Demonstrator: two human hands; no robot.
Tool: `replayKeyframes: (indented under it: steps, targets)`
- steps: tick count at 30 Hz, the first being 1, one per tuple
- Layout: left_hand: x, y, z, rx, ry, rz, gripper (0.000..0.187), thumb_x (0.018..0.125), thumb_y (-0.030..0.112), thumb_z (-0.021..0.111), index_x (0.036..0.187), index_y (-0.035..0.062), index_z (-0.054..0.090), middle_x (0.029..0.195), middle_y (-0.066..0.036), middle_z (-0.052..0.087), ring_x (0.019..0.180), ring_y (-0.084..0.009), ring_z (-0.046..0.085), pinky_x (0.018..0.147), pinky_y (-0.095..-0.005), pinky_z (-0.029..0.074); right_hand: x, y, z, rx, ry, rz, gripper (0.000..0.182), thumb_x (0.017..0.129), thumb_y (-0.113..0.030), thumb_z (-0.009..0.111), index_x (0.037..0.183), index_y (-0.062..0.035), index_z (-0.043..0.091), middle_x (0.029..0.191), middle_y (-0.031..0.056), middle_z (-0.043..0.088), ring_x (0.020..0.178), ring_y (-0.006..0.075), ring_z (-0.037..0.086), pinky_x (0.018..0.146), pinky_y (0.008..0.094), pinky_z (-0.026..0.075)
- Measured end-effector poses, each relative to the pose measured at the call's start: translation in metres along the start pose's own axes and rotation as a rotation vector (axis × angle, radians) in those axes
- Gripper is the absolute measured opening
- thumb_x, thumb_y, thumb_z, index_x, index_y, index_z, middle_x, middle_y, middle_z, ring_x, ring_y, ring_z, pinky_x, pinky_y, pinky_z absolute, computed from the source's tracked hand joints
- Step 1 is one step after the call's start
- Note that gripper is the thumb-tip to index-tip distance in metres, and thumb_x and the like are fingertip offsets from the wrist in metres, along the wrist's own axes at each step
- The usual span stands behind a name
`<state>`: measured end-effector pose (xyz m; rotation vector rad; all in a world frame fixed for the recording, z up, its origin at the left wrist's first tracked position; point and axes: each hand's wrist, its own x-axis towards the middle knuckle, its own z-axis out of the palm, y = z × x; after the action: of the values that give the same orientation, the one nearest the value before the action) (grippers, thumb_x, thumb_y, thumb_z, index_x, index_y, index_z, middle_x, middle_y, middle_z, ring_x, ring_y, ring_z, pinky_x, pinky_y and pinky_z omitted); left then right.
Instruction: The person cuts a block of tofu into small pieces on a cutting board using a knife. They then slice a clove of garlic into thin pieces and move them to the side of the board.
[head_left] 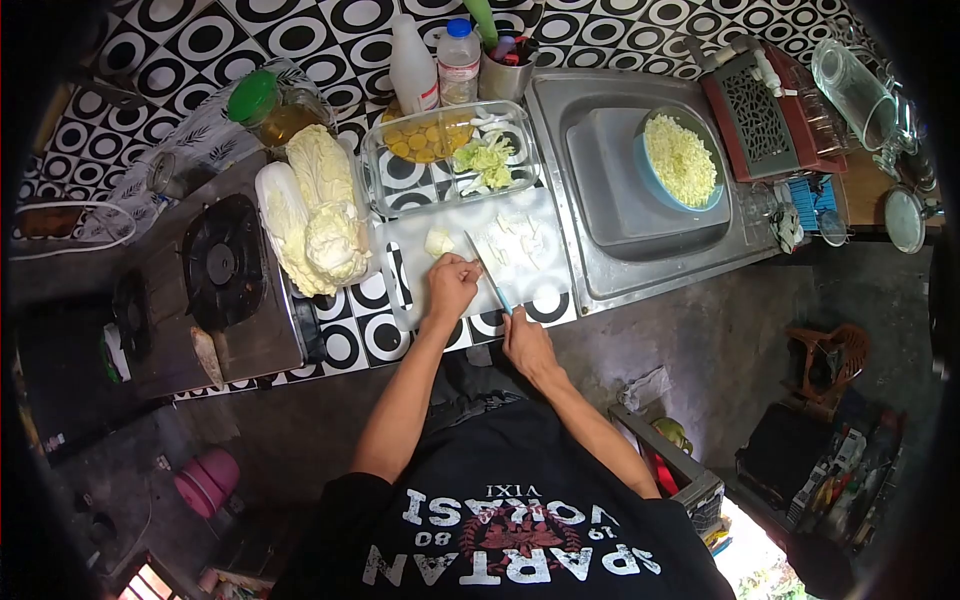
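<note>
Here, the right hand [529,345] closes round the knife [488,273] at the board [545,278]; the left hand [453,287] bunches beside the blade, its hold unclear.

A blue-handled knife [488,272] slants over the board [548,272]; chopped white pieces [515,242], probably cabbage, lie beside it.

I wear a black T-shirt [575,480], spread across six o'clock, its short left sleeve [340,510] at seven and the right one at five. White distressed lettering [528,564] crosses my chest, the lowest big row reading SPARTAN. Above it sits a dark red emblem [515,535] with laurel-like curves, flanked by a white 80 toward nine o'clock and 19 toward three. My forearms [400,410] and hands [453,290] are bare.
</note>
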<state>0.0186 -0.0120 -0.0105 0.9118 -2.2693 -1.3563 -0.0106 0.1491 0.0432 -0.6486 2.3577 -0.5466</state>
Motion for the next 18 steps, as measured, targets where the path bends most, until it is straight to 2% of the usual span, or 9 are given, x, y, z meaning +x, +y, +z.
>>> replayKeyframes:
  steps: [1,11,13,18]
  targets:
    - [0.0,-0.001,0.001,0.014,0.0,-0.007,0.007,0.071,0.006,0.071,0.076,0.0016,0.07,0.075,-0.01,0.061,0.062,-0.0206,0.06,0.059,-0.0291,0.048,0.001,0.001,0.003,-0.002,0.023,-0.022,0.028,0.095,-0.023,0.042,0.091,0.0044,0.044,0.067,0.0322,0.057,0.068,0.0525,0.055,0.062,0.0579,0.043]
    - [0.003,-0.007,0.003,0.005,-0.005,-0.006,0.006,0.069,0.004,0.071,0.075,0.0016,0.07,0.075,-0.01,0.061,0.062,-0.021,0.06,0.059,-0.0293,0.048,0.012,-0.001,0.006,-0.001,0.04,-0.015,0.026,0.094,-0.022,0.041,0.091,0.0037,0.045,0.064,0.032,0.056,0.065,0.0507,0.057,0.061,0.0577,0.044]
    - [0.004,-0.007,0.0,0.009,-0.005,-0.005,0.006,0.069,0.004,0.071,0.074,0.0018,0.07,0.075,-0.01,0.061,0.062,-0.021,0.06,0.059,-0.0292,0.048,0.011,-0.007,0.0,-0.023,-0.014,0.027,0.028,0.095,-0.026,0.04,0.092,0.0015,0.044,0.071,0.0305,0.059,0.072,0.0491,0.059,0.067,0.0565,0.045]
    - [0.003,-0.005,0.002,0.002,0.002,0.041,0.007,0.068,0.003,0.072,0.074,0.0011,0.07,0.072,-0.009,0.059,0.058,-0.02,0.058,0.058,-0.0288,0.047,0.014,-0.004,0.01,0.003,0.02,0.031,0.028,0.095,-0.026,0.04,0.092,0.0017,0.045,0.071,0.0297,0.06,0.072,0.0481,0.06,0.067,0.0553,0.047]
